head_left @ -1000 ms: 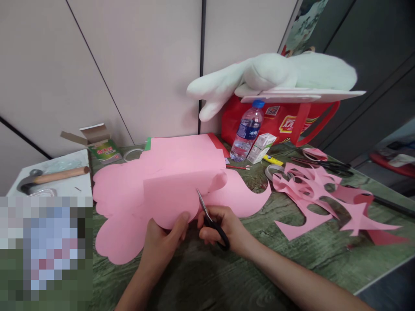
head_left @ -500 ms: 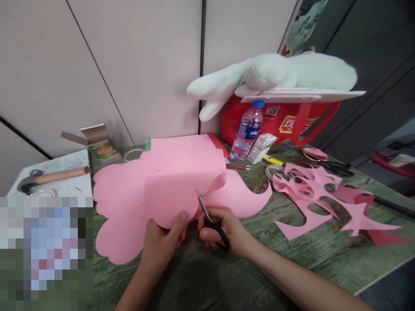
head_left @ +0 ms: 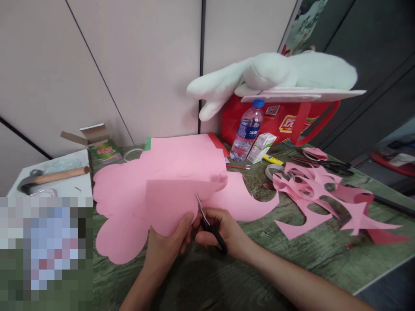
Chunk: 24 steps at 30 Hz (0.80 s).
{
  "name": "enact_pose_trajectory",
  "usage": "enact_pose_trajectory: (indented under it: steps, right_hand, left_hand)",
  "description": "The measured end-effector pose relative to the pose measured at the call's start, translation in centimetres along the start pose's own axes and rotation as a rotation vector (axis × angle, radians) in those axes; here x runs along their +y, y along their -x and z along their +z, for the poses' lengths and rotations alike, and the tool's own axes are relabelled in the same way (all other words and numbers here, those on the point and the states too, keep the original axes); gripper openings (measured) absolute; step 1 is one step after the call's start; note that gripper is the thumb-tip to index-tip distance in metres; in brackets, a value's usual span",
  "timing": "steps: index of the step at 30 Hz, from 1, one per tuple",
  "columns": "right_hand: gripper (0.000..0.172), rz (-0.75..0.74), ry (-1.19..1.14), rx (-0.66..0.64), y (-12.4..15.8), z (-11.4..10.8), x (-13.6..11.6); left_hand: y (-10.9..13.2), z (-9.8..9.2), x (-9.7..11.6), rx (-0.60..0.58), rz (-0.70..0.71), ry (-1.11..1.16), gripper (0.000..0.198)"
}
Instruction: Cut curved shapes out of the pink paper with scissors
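A sheet of pink paper [head_left: 171,201] is pinched at its lower edge by my left hand [head_left: 173,244]. My right hand [head_left: 218,229] is closed around the black handles of a pair of scissors [head_left: 209,224]. The blades lie against the sheet, pointing up and left, with a partly cut strip trailing to the right. Beneath it, on the left, rest pink cut pieces with scalloped edges [head_left: 119,237]. Behind the held sheet lies a stack of pink paper [head_left: 188,157].
Pink scraps [head_left: 324,198] spread over the green table at right, beside a tape roll [head_left: 272,172]. A water bottle [head_left: 248,131], small white carton [head_left: 262,147] and red bag [head_left: 275,121] stand behind. A hammer [head_left: 55,175] lies on a white board at left, near an opened box [head_left: 103,149].
The held sheet has tilted and come slightly lower, with my left hand. The trailing cut strip now reaches farther right. The scissors stay in my right hand, their handles shifted slightly left.
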State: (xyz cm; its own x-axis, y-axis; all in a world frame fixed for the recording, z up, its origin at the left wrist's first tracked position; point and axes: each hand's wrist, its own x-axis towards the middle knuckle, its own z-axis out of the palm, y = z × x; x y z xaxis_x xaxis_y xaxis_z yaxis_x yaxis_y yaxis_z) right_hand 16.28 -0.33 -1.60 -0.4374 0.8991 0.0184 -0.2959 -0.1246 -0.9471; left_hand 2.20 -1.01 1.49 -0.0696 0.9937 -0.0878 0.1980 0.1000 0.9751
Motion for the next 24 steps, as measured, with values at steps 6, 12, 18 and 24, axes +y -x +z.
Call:
enact_pose_trajectory:
  steps: [6,12,18,24]
  right_hand:
    - [0.046,0.007,-0.015,0.005,-0.05,-0.34,-0.19]
    - [0.045,0.004,-0.004,0.026,-0.01,-0.46,0.02]
    - [0.045,-0.013,-0.015,-0.015,-0.04,-0.15,-0.34]
    - [0.045,-0.019,-0.020,-0.007,-0.02,-0.13,-0.20]
  left_hand:
    - [0.53,0.40,0.69,-0.005,-0.036,-0.027,0.037]
    - [0.66,0.43,0.79,0.013,-0.028,-0.043,0.037]
    - [0.62,0.47,0.75,0.031,-0.042,-0.045,0.038]
    - [0.60,0.32,0.90,0.020,-0.049,-0.064,0.039]
